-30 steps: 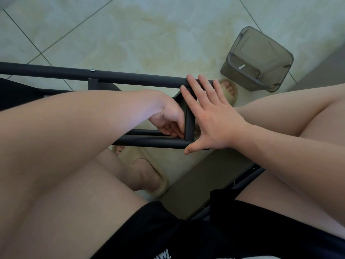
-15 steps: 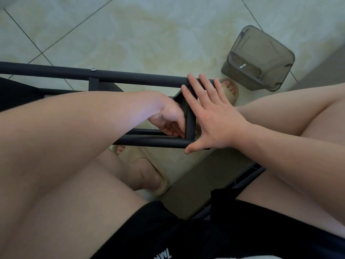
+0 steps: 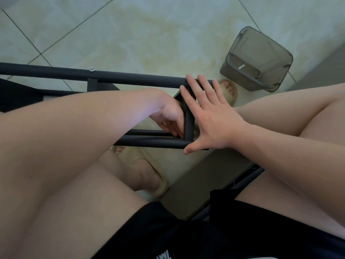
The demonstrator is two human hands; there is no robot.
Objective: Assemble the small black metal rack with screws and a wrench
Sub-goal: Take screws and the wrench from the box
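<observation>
Hands (image 3: 211, 124) (image 3: 170, 116) unmoved on rack (image 3: 140, 79) — bin (image 3: 257, 58) beside

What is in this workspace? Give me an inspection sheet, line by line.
Surface: pale tiled floor with dark grout lines.
Job's things: black metal rack, its tubes crossing in front of the legs; one screw in the top rail; no wrench seen.
Clutter: grey translucent bin on the floor beyond the rack.
Grips: right hand flat, fingers straight, pressing the rack's end bar; left hand curled inside the corner joint, whatever it holds is hidden.
Cables: nothing seen.
Surroundings: beige slippers on the person's feet; black shorts.
</observation>
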